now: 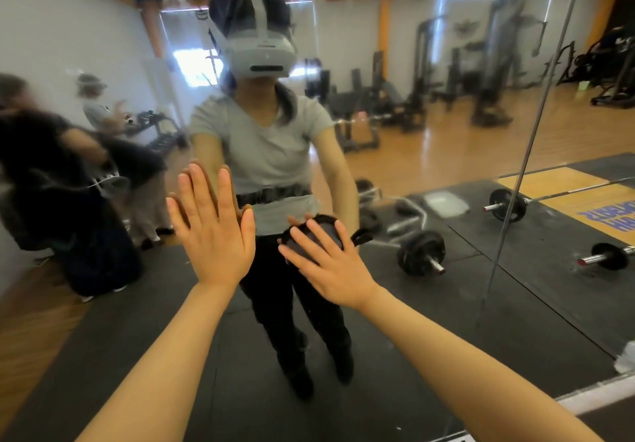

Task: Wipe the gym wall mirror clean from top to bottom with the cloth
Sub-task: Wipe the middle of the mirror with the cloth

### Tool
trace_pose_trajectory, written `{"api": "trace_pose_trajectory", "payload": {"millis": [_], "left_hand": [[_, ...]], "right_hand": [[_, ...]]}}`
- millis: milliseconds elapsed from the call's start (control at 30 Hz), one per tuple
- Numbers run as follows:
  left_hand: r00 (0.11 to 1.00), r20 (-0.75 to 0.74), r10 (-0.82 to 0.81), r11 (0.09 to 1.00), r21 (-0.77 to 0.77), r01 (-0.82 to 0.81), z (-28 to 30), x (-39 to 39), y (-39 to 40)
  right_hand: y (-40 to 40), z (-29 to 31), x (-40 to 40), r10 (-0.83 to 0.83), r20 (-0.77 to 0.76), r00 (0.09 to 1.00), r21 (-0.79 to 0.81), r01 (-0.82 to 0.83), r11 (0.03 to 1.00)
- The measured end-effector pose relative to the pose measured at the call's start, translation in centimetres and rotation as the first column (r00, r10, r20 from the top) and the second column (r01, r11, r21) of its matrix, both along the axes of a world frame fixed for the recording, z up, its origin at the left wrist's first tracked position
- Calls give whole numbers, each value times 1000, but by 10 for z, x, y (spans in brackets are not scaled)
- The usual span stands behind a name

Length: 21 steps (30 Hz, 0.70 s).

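A: What does the person wear, as reflected in the mirror?

B: A grey headset with grey straps over dark hair; a grey short-sleeved V-neck shirt; a dark belt; black trousers; dark shoes.

A: And nearer the camera?

B: Bare forearms, a left hand and a right hand, without sleeves.

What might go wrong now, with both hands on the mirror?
The bare left hand lies flat on the mirror and may leave fresh prints. The right hand presses the dark cloth with straight fingers, not gripping, so the cloth could slip and fall.
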<state>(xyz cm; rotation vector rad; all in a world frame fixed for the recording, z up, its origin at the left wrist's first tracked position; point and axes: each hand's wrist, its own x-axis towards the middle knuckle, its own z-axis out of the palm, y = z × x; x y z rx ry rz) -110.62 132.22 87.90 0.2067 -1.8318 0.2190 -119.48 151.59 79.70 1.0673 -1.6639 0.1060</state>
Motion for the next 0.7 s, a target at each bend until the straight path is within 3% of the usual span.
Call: {"api": "trace_pose_trajectory", "payload": {"millis": [233,367,467,567,633,700], "left_hand": [[1000,-9,3,1000,-10,-3,-1,0,-1],[1000,-12,6,1000,13,-6,-1,-2,0],[1000,-21,10,1000,19,-10,-2,-2,0],[1000,-22,7,1000,21,-7,-1,-1,0],[1000,-22,2,1000,20,-2,-1,-1,1],[1000,-21,1,1000,25,0,-1,-2,1]], "right_hand": [[31,-16,-18,-58,-5,998,-39,58,998],[79,-34,-39,-141,125,982,-195,164,967],[109,-40,-51,-166,345,924,-390,302,870],[136,-36,-59,-53,586,809,-572,458,680],[150,-32,-62,58,690,721,-621,550,559],[156,-29,-62,120,720,684,-632,574,521]]}}
